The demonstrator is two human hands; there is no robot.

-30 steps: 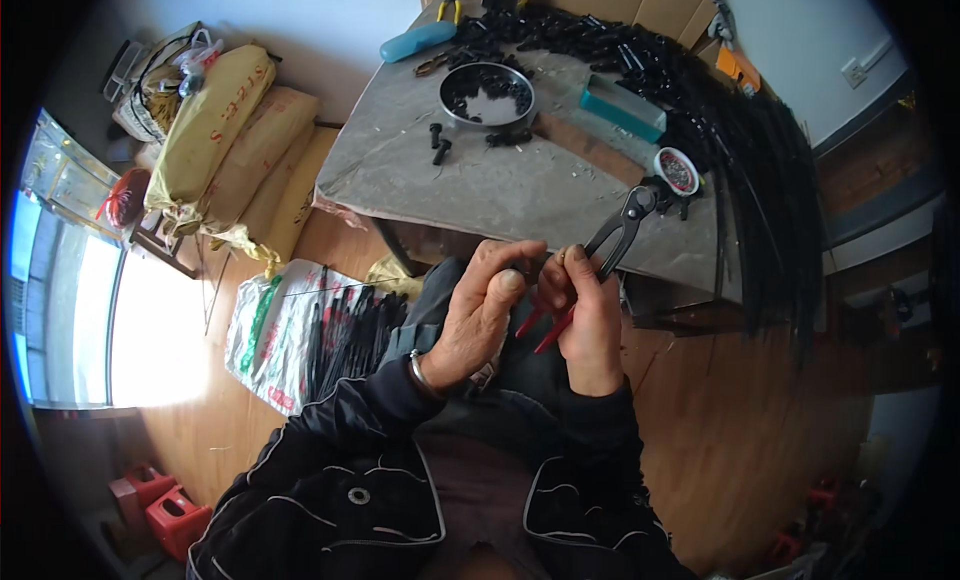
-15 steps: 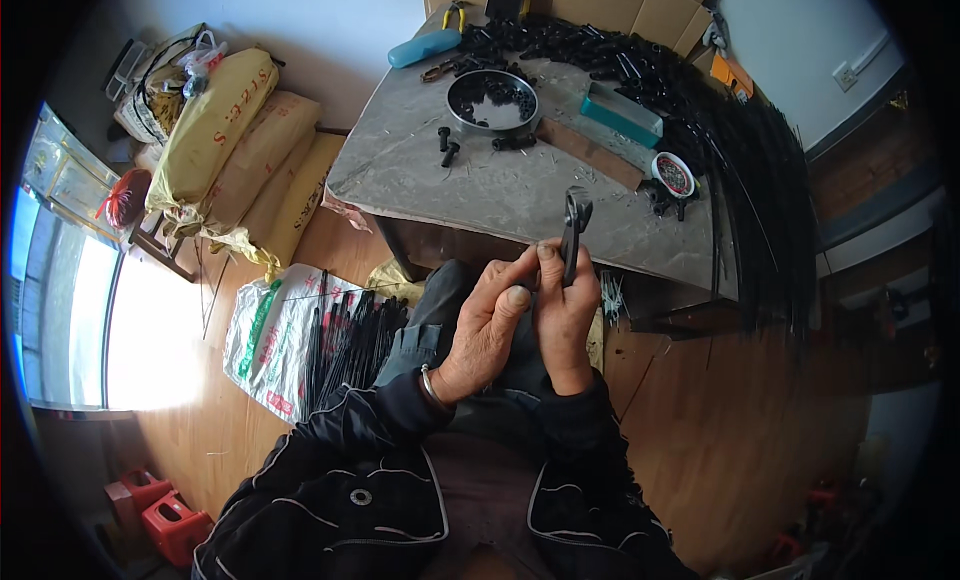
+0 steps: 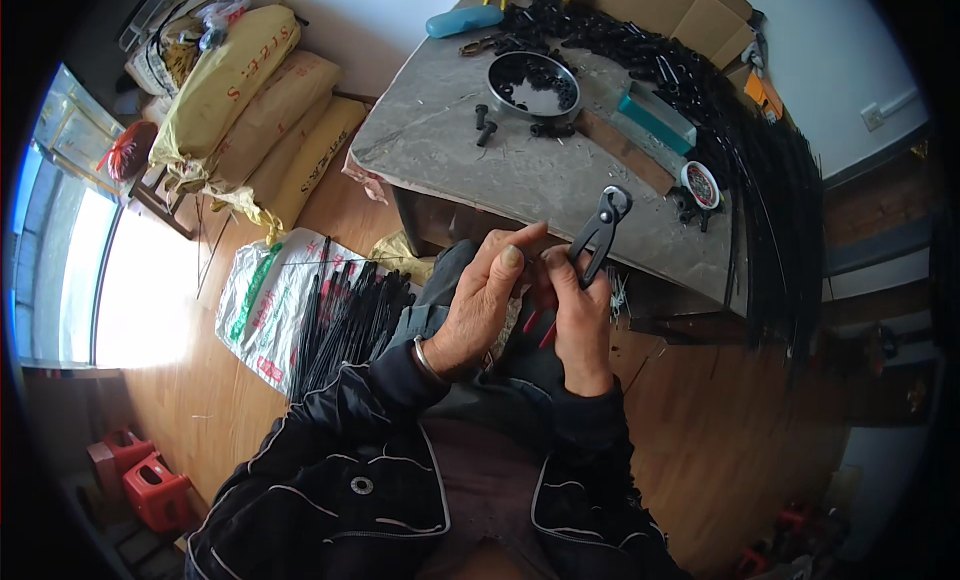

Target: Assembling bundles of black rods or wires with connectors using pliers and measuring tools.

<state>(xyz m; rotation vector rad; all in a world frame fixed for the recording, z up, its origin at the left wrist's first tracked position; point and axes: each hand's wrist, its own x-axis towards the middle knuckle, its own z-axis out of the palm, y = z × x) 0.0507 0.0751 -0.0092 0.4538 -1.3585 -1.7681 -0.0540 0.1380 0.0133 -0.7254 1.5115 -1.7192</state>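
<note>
Your right hand (image 3: 581,295) is clamped on the pincers (image 3: 604,223), their long axis slanting, head forward-right beyond it. Just beside, your left hand (image 3: 487,298) may be gripping something; I can't make out.

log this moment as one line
right hand: holds red-handled pincers; left hand: alongside, contents unclear; table: metal bowl, piled black parts

The left arm (image 3: 365,405) and right arm (image 3: 590,425) both reach forward. The left hand (image 3: 478,302) sticks out its pointing finger (image 3: 529,238). Close beside it, the right hand (image 3: 583,325) is curled up.
</note>
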